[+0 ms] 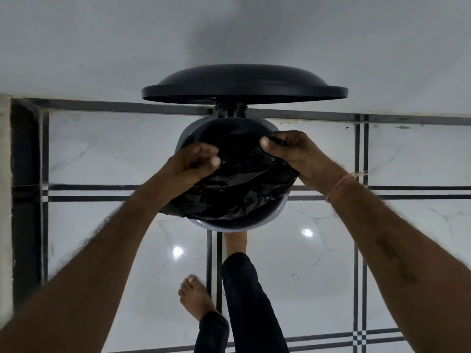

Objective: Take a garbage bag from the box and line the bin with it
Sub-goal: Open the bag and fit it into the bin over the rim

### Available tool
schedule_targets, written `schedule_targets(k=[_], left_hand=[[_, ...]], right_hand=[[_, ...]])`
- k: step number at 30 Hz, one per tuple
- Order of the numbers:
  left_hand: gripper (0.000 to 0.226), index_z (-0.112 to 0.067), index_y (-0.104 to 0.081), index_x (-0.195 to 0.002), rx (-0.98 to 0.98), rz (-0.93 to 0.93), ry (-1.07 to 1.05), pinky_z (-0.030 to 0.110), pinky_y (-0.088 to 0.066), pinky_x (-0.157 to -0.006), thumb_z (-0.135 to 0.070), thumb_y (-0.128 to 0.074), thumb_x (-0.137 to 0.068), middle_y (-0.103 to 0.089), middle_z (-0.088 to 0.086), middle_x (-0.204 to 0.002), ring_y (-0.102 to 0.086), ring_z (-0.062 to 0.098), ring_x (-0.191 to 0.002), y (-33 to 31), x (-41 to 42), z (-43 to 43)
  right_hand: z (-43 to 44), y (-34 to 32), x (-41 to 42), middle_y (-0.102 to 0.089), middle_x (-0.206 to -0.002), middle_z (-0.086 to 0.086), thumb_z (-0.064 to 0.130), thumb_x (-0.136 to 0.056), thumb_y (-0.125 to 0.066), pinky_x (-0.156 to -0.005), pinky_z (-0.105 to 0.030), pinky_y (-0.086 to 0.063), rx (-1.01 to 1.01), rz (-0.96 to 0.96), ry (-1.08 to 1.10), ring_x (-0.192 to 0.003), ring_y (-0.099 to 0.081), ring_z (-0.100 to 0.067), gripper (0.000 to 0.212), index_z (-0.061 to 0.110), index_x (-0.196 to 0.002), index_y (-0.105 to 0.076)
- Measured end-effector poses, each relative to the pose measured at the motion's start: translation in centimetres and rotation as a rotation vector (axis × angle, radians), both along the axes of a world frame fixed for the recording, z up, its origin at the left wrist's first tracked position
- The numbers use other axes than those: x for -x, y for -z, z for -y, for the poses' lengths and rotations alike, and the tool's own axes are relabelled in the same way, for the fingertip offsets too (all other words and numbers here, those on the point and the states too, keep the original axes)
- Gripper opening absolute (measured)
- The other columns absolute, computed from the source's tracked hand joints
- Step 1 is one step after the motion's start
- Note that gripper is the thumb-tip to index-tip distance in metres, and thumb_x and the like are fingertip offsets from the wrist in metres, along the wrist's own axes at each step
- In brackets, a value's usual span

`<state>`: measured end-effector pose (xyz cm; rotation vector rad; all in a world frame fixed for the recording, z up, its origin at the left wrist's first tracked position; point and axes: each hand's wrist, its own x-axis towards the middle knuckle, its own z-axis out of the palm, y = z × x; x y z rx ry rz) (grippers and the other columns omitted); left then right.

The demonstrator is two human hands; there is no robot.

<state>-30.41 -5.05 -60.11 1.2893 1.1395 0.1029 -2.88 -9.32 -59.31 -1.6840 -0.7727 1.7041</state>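
At the bin's left rim the left hand curls its blurred fingers in a pinch on the garbage bag, which lies crumpled across the mouth of the bin under the raised lid. The right hand clamps thumb and fingers on the bag's edge at the right rim. The far rim looks bare beyond both hands, so the edge probably has to be pulled away from the person.

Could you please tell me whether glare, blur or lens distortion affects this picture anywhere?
Head view: two round glare spots on the glossy floor; the left hand is motion-blurred at its fingers, while the right hand is sharp; the wide lens bows the floor's dark lines; a soft shadow falls on the wall above the lid; the light is dim overall.
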Motion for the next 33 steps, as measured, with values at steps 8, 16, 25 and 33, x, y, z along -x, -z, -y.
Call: schedule_targets(k=[8,16,25,33], left_hand=[[0.02,-0.03,-0.065,-0.084,-0.161,-0.249,0.102,0.027,-0.044,-0.076,-0.041,-0.062,-0.101,-0.068,-0.007,-0.086,-0.063,0.01,-0.087,0.7,-0.4,0.2],[0.034,-0.006,-0.074,-0.108,0.101,0.125,-0.547,0.042,-0.059,-0.094,-0.037,-0.059,-0.104,-0.077,0.014,-0.101,-0.072,0.028,-0.101,-0.2,0.7,0.0],[0.022,-0.026,-0.07,-0.106,0.604,0.424,-0.805,0.035,-0.064,-0.083,-0.021,-0.069,-0.086,-0.078,-0.002,-0.104,-0.075,0.017,-0.089,0.0,3.0,-1.0],[0.039,-0.02,-0.069,-0.135,-0.017,0.154,-0.347,0.04,-0.05,-0.109,-0.003,-0.047,-0.107,-0.074,-0.001,-0.132,-0.067,0.018,-0.126,1.3,2.7,-2.2]], right_hand=[[0.3,0.2,-0.3,-0.076,-0.102,-0.022,0.032,-0.085,-0.076,-0.096,-0.045,-0.06,-0.031,-0.048,0.1,-0.094,-0.073,-0.032,0.039,-0.003,-0.103,-0.077],[1.9,1.2,-1.6,-0.076,-0.098,-0.011,0.028,-0.088,-0.079,-0.085,-0.034,-0.06,-0.016,0.081,0.013,-0.09,-0.075,-0.023,0.035,0.002,-0.111,-0.073],[2.2,1.8,-3.7,-0.072,-0.084,0.002,0.013,-0.105,-0.05,-0.069,-0.023,-0.056,0.042,-0.309,0.134,-0.076,-0.068,-0.012,0.016,0.017,-0.098,-0.064],[0.7,1.9,-4.8,-0.073,-0.128,-0.017,0.005,-0.103,-0.061,-0.107,-0.043,-0.055,-0.148,0.207,-0.106,-0.121,-0.07,-0.031,0.032,0.004,-0.134,-0.068]])
